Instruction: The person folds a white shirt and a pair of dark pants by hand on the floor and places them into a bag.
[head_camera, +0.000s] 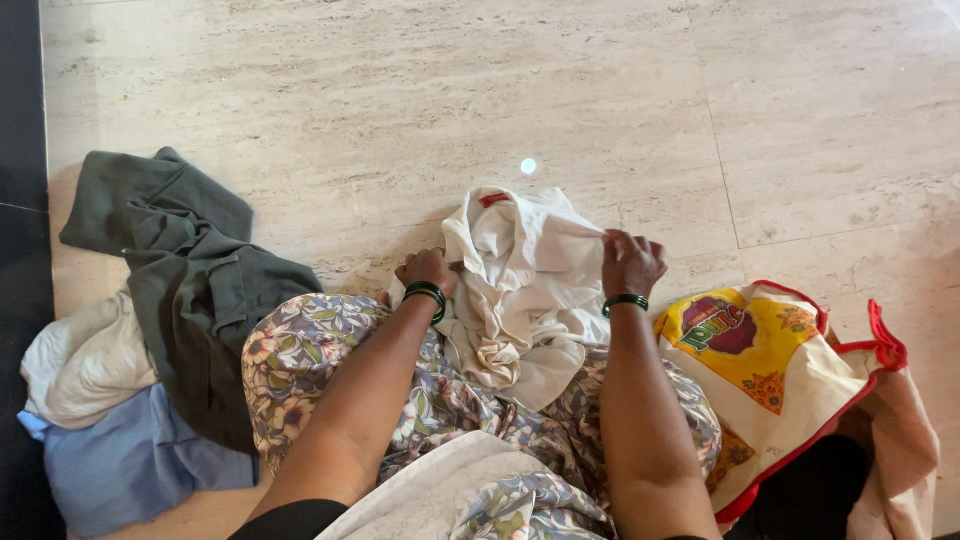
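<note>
A: Starting at your far left, what is lying beside you?

B: A heap of clothes is sitting on the pale stone floor (420, 110): a dark grey garment (190, 280) is spreading over a cream cloth (85, 365), and a light blue cloth (125, 460) is lying under both, nearest to you.

A: And your left hand?

B: Your left hand (428, 270), with a dark green bangle at the wrist, is closing on the left edge of the white shirt (525, 290). The fingers are curling into the cloth, gripping it.

A: Where is that shirt resting?

B: It is lying crumpled between your two hands, partly on the floor and partly on your flowered lap (320, 350), with a small red tag showing at its top edge.

A: Your right hand?

B: Your right hand (630, 265), also wearing a green bangle, is pinching the shirt's upper right edge with closed fingers.

A: Anything further right?

B: A cloth bag (790, 380) with red trim and a printed yellow panel is lying just beside your right forearm. Its mouth is gaping toward you, showing only a dark inside; you cannot tell what it is holding.
</note>
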